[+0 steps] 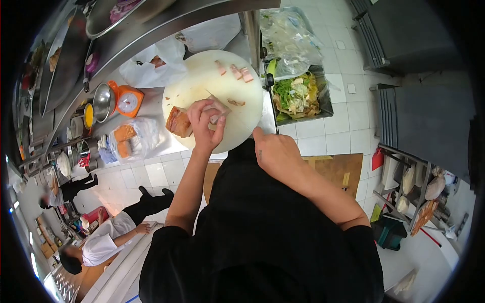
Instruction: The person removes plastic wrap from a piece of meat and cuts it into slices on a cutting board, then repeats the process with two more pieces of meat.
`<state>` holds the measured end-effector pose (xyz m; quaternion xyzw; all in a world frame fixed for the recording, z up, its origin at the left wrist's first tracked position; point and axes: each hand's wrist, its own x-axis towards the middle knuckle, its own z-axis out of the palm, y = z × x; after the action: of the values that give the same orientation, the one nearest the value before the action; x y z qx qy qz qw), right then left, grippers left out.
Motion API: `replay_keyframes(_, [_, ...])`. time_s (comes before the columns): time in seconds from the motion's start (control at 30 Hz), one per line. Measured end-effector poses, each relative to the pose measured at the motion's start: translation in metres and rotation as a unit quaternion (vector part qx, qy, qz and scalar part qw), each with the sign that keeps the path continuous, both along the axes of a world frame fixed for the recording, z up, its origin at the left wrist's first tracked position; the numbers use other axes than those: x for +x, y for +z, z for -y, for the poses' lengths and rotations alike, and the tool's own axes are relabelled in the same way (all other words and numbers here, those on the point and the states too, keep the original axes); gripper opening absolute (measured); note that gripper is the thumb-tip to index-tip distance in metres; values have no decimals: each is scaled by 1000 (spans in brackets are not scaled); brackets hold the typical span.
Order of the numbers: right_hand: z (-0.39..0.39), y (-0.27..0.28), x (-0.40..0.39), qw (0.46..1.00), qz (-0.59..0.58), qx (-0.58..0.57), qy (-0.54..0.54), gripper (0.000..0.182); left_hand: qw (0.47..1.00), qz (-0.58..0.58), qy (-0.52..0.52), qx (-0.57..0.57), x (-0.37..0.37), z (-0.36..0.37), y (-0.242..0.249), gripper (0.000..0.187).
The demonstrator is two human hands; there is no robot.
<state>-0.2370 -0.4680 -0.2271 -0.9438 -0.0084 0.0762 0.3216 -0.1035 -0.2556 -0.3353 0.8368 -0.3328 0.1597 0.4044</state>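
A round white cutting board (242, 123) lies on the metal counter. My left hand (206, 123) is over it, fingers bent round a pale piece of meat (218, 107). Close to the left of that hand sits a browned block of meat (179, 121). Small pink-and-white meat pieces (236, 72) lie near the board's far edge, and brown scraps (236, 102) lie right of centre. My right hand (278, 154) is closed at the counter's near right edge, beside the board; a thin dark object meets its fingers, but I cannot make out what it is.
Left of the board are an orange scale (128, 101), a metal bowl (104, 102) and a bag with orange-brown blocks (132, 137). A bin of vegetable scraps (298, 97) stands right of the counter. A metal shelf (166, 26) overhangs it. Two people (108, 239) are at the lower left.
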Motion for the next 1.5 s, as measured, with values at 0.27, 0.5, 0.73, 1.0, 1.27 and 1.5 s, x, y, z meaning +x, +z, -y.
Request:
replay_keyframes(0.27, [-1,29,-3,996,-81,5,30,13,999,34,6,12,6,1,-22,19])
replay_keyframes(0.5, [-15,31,6,994,-104,22,-2,12,999,42,3,6,7,0,-27,26])
replay_keyframes(0.73, [-32,-2,49,998,-62,19,-17,11,999,48,-16,-2,9,2,-25,29])
replay_keyframes(1.0, [-16,16,23,993,-117,28,-21,10,999,46,-11,3,9,3,-24,26])
replay_keyframes(1.27, [-33,-57,56,999,-11,36,-20,8,999,43,-9,6,9,2,-25,25])
replay_keyframes(1.5, [-28,-58,26,993,-114,12,-25,10,999,36,-14,2,8,0,-27,21])
